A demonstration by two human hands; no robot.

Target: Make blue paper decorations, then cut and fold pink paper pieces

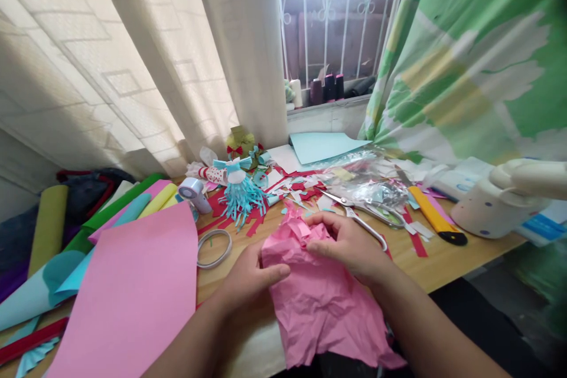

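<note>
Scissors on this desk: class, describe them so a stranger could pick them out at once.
Below the barred window, on the wooden desk, metal scissors lie among paper scraps beside the right hand. Unlike the yellow cutter nearby, they are silver.

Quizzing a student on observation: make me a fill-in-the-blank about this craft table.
The left hand and right hand both hold crumpled ____ paper.
The utility knife on the right has a ____ body.
The fringed paper figure beyond the hands is light ____.

Missing words: pink, yellow, blue.
</note>
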